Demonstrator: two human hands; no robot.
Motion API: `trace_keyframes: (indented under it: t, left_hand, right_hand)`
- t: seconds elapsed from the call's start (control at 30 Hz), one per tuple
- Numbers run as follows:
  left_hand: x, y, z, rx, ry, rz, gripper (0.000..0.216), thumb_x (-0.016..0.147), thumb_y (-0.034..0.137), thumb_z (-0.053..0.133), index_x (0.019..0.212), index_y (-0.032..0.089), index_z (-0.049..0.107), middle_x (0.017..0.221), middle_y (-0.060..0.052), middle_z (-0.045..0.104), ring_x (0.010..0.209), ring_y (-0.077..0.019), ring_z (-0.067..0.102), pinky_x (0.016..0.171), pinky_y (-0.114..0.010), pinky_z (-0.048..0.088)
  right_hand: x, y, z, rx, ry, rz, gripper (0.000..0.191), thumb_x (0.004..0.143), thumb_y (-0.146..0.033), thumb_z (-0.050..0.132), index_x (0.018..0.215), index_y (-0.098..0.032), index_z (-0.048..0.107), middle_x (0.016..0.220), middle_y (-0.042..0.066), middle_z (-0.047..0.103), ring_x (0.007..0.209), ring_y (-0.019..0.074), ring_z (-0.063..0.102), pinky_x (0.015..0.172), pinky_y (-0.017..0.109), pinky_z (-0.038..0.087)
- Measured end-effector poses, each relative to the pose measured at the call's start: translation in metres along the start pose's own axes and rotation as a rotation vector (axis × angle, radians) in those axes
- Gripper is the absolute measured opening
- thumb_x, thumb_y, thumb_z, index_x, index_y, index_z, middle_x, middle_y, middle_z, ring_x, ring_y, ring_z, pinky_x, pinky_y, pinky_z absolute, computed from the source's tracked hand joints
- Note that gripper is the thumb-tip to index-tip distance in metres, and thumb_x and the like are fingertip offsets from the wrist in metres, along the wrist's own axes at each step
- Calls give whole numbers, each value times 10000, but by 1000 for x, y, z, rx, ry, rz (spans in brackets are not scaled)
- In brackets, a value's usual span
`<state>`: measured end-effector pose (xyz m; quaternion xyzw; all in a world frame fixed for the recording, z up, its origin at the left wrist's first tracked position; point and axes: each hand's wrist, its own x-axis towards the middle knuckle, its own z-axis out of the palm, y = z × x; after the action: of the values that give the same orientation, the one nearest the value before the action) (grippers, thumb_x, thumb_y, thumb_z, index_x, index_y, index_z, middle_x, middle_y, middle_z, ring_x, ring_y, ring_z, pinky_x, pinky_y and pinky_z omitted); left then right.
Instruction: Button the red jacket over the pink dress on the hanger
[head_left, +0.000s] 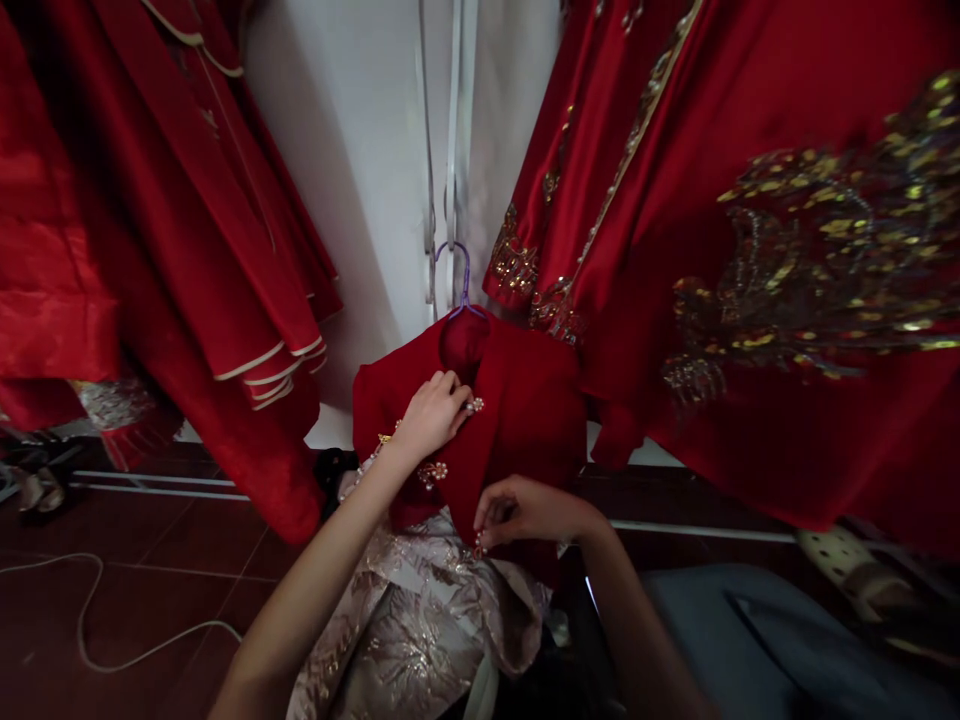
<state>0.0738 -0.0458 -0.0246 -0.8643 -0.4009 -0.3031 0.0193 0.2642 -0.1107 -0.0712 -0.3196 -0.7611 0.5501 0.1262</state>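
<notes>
A small red jacket point(525, 400) hangs on a purple hanger point(463, 280) in front of a white wall. My left hand point(435, 412) is closed, pinching the jacket's front edge beside a pearl button point(475, 405). Lower down, my right hand point(521, 512) is closed too, pinching the same front edge at a beaded button near the hem. A second pearl fastening point(433, 472) shows between my hands. Under the jacket hangs a pale gold brocade skirt point(420, 620).
Red robes with cream piping point(225, 230) hang at the left. Red gowns with gold sequin embroidery point(787, 250) hang at the right. A white cord point(90, 620) lies on the dark red floor. Shoes point(34, 485) stand at far left. A grey cloth point(757, 630) lies at lower right.
</notes>
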Motion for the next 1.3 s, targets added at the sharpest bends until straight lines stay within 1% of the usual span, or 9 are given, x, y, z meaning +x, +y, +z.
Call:
trace_keyframes:
  t: [0.23,0.43,0.6,0.67,0.83,0.93,1.0,1.13,1.3]
  left_hand:
    - [2,-5,-25,-86,-60,88,152,840,307,541,909,207,633,1019,-62,584,974,-215,487,894,-374,341]
    - [4,-6,-9,-140,-16,119,166,866,294,478,866,213,624,829,-49,625,877,-194,525,1036,-404,236]
    - [2,-8,-5,-310,89,6,164,821,365,542,751,250,636,691,-21,605,750,-184,535,1084,-399,196]
    - [-2,-11,-8,-315,171,-23,136,805,358,566,779,249,644,695,-22,615,737,-186,533,1087,-407,183]
    - [-13,-21,-4,31,262,-97,274,862,225,428,1085,174,579,842,-88,618,876,-235,533,1024,-450,254]
    - [-16,-28,3,172,322,-219,381,856,190,393,1223,139,484,1084,-165,545,1015,-285,486,933,-448,346]
    - [-18,-34,4,252,406,-332,431,837,201,425,1263,137,446,1184,-189,471,1098,-317,440,962,-489,319]
    - [-24,-51,-5,317,543,-512,503,778,206,498,1267,108,435,1215,-205,420,1185,-359,375,1022,-541,252]
    - [-34,-80,-24,248,499,-621,408,772,173,476,1176,175,535,1197,-165,484,1064,-306,511,868,-393,425]
  right_hand:
    - [-3,0,-2,-25,3,19,292,690,-390,706,890,-179,687,801,22,699,733,134,630,696,258,479]
    - [-2,0,0,-21,22,6,271,684,-377,710,867,-180,678,781,17,688,715,131,621,673,251,476]
    - [-4,-1,2,-47,50,19,307,697,-433,689,858,-175,648,705,-1,628,620,111,561,573,232,445]
    - [1,-8,3,-107,186,-35,306,704,-450,681,835,-178,630,676,-11,582,607,103,518,568,230,426]
    - [51,-47,1,70,805,-256,311,801,-497,544,862,-193,537,820,38,600,752,145,568,705,274,478]
    - [96,-64,2,163,966,-286,463,830,-509,472,1148,-173,458,1177,125,562,1091,209,538,912,337,452]
    - [121,-65,5,115,1086,-196,680,827,-548,450,1328,-110,309,1394,183,374,1316,265,328,1061,416,311]
    - [140,-49,6,-132,1270,-101,917,826,-566,447,1439,-28,28,1507,224,66,1400,321,28,1109,511,128]
    - [120,-27,-29,-365,1376,13,852,854,-579,382,1390,58,201,1409,320,280,1341,371,246,1054,503,247]
